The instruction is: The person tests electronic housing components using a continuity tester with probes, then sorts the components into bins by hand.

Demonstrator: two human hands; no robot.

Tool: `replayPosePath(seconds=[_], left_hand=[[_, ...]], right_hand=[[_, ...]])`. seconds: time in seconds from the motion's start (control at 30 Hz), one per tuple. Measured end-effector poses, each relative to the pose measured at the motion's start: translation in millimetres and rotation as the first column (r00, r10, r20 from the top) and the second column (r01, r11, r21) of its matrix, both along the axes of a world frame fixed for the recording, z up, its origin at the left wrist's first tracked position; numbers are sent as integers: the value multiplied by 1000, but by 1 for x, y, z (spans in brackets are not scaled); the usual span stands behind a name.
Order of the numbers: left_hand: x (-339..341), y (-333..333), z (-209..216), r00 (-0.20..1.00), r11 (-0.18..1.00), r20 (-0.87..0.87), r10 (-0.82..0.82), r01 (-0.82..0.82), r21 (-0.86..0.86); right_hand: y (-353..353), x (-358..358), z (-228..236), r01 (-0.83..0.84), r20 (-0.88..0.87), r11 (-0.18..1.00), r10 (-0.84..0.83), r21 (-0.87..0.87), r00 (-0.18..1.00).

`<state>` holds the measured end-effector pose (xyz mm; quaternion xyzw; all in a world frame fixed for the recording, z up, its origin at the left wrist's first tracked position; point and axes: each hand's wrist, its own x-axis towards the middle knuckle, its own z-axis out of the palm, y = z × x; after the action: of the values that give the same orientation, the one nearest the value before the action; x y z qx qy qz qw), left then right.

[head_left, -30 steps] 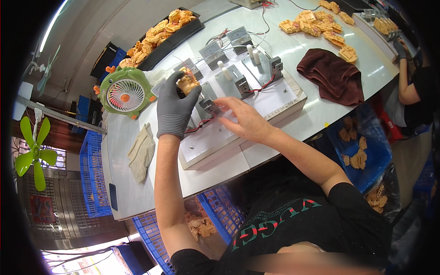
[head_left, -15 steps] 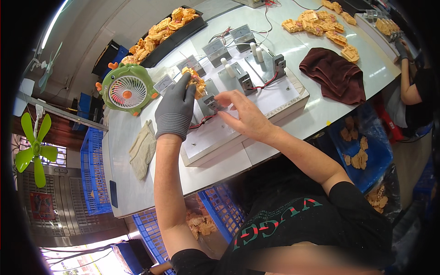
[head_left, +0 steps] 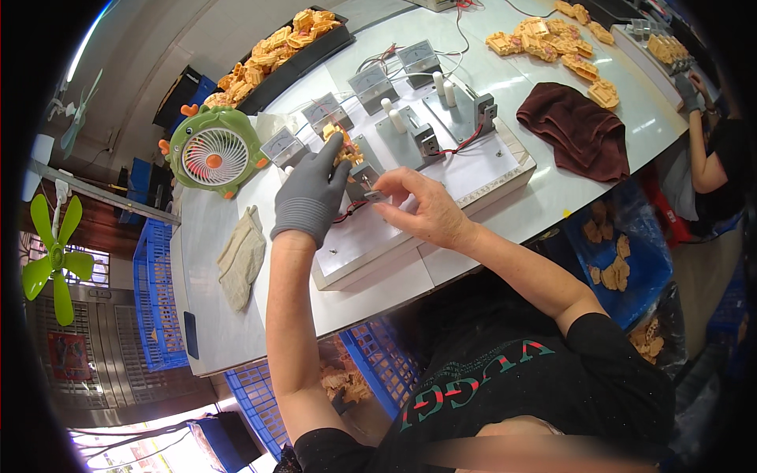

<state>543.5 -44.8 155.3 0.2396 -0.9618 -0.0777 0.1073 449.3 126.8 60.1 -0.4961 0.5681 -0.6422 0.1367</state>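
left hand (head_left: 314, 189): gripping yellow part (head_left: 347, 148) at its fingertips | right hand (head_left: 426, 208): at grey block (head_left: 364, 183), cannot tell if gripping

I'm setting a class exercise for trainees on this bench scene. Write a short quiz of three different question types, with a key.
1. Multiple choice: what does the left hand hold? A) the green fan; B) a yellow part; C) a blue basket.
2. Count: how many dial meters stand in the row along the far side of the white board?
3. True or false: the right hand wears a grey glove.

Key: 1. B. 2. Four. 3. False; it is bare.
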Motion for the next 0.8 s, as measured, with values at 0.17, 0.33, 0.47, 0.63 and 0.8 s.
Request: replayPosePath(seconds=[0.17,0.33,0.47,0.63,0.8], left_hand=[[24,-21,4,900,970,-428,75,33,239],[45,-58,-31,610,861,-687,395,15,508],[51,-88,-83,434,641,-620,653,118,758],[49,-123,-141,312,526,-587,747,263,809],[57,-149,-191,453,644,-673,585,245,725]], right_hand=[[-4,5,0,165,-55,979,-172,-118,983],[10,-1,9,64,-27,998,-64,-5,998],[15,-12,10,46,-329,988,6,150,944],[-1,-15,4,64,-564,985,38,160,825],[-5,-15,0,54,-554,974,79,220,829]])
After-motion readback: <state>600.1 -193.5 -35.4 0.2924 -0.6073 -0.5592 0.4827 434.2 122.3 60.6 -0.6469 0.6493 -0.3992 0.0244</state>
